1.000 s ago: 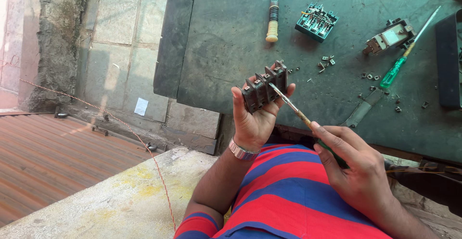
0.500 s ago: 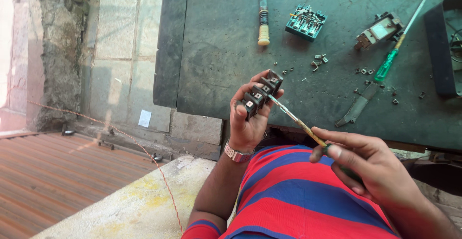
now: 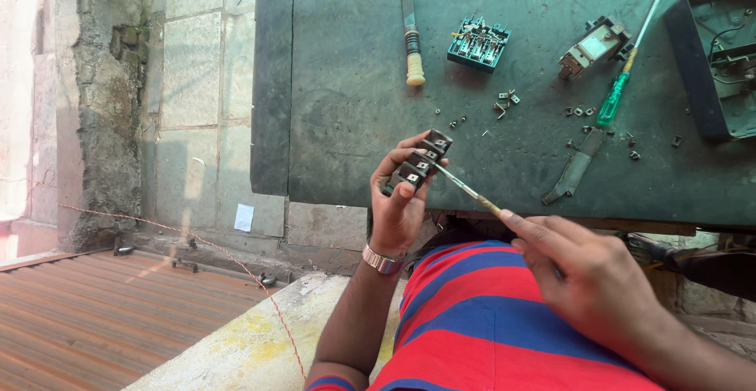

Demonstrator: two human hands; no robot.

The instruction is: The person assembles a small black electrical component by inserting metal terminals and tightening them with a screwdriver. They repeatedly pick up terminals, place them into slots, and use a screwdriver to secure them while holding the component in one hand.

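Fingers of the left hand point(image 3: 402, 202) wrap closed around a small black rectangular switch block with metal terminals point(image 3: 416, 164), holding it up at the centre of the frame, just in front of the near edge of the dark green counter point(image 3: 354, 107). The block's long axis tilts from lower left to upper right. The right hand point(image 3: 591, 281), lower right of centre, is closed on the handle end of a thin metal-shafted screwdriver point(image 3: 465, 190); its shaft runs up and to the left, and the tip meets the block's right face. So the block lies up and left of the right hand, along the tool's own line, and the left hand is the nearer one, already on it.

Farther up on the counter lie a teal terminal block point(image 3: 479, 43), a green-handled screwdriver point(image 3: 622, 84), a cream-handled tool point(image 3: 413, 44) and scattered small screws point(image 3: 504, 103).
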